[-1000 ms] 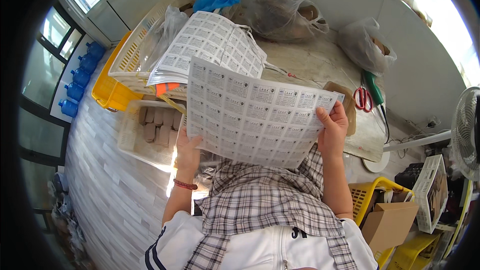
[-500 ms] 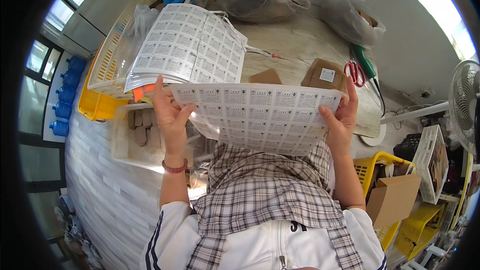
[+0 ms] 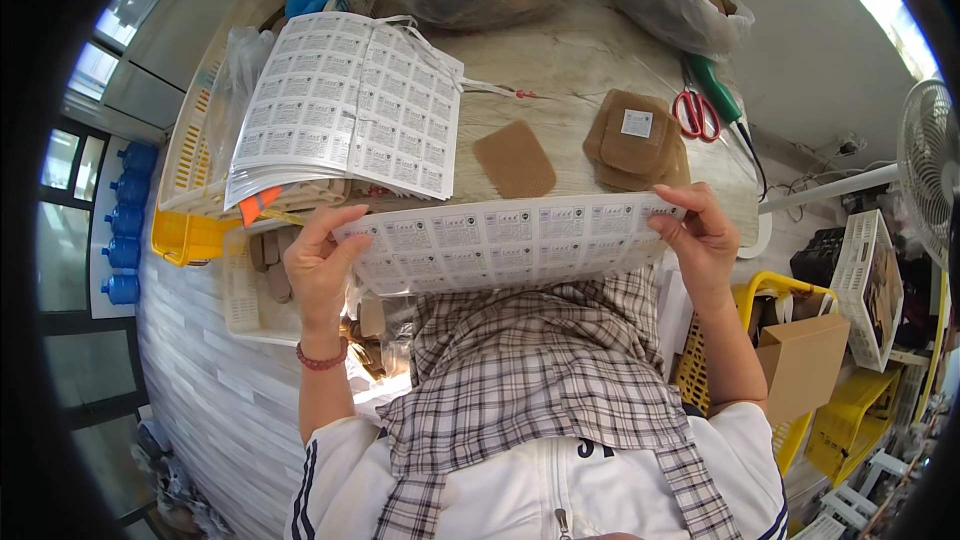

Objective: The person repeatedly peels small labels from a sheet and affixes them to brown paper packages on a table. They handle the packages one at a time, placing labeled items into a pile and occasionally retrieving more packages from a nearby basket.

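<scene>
Where the label sheet (image 3: 510, 240) hangs: above the plaid apron (image 3: 520, 380).
Left hand (image 3: 322, 258): fingers pinching its left end.
Right hand (image 3: 704, 235): fingers pinching its right end.
Bench (image 3: 560, 70): single brown piece (image 3: 515, 158), partly hidden half a second ago, now wholly uncovered.

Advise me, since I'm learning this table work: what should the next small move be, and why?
Perhaps steady the printed sheet with the left hand and try lifting one printed square near its upper right corner with the right hand: both hands pinch its upper corners, and a small white label sits on the stacked brown pads, while the lone brown pad shows none.
</scene>
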`<state>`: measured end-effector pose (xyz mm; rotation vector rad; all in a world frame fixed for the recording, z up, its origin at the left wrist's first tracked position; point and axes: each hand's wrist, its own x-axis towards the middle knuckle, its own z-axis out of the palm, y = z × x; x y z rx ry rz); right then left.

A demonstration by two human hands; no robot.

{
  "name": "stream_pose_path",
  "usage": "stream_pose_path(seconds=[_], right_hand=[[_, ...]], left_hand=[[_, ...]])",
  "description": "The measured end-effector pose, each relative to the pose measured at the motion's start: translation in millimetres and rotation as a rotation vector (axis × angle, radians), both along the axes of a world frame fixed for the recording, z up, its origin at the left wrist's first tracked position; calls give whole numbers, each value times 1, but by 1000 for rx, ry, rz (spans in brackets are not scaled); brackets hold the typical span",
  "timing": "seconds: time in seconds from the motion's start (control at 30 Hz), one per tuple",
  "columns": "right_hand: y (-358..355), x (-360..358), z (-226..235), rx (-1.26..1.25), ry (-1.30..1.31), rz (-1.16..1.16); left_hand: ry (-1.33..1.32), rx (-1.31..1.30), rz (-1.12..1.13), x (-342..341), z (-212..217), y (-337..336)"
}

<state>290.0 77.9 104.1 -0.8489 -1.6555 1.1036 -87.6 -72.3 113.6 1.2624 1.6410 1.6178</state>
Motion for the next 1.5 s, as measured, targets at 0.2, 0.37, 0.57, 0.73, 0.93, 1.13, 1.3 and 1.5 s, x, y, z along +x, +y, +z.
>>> stream_pose_path(seconds=[0.2,0.37,0.57,0.73,0.93,1.13,1.3,1.5], right_hand=[[2,9,11,206,-145,14],[5,11,17,311,-320,-1],[12,14,12,454,-465,55],[13,17,14,605,-502,188],[19,21,6,385,-427,436],[2,7,0,367,-489,461],[-4,-2,5,388,-483,434],[-11,5,0,381,-493,426]], left_hand=[[42,-52,16,-5,3,-9],[90,-125,16,0,16,-9],[71,-153,-19,-2,17,-11],[175,-250,-43,-8,25,-22],[63,-519,-123,-16,19,-18],[1092,-134,-7,34,35,-5],[878,90,-425,124,34,14],[579,-72,-447,134,5,13]])
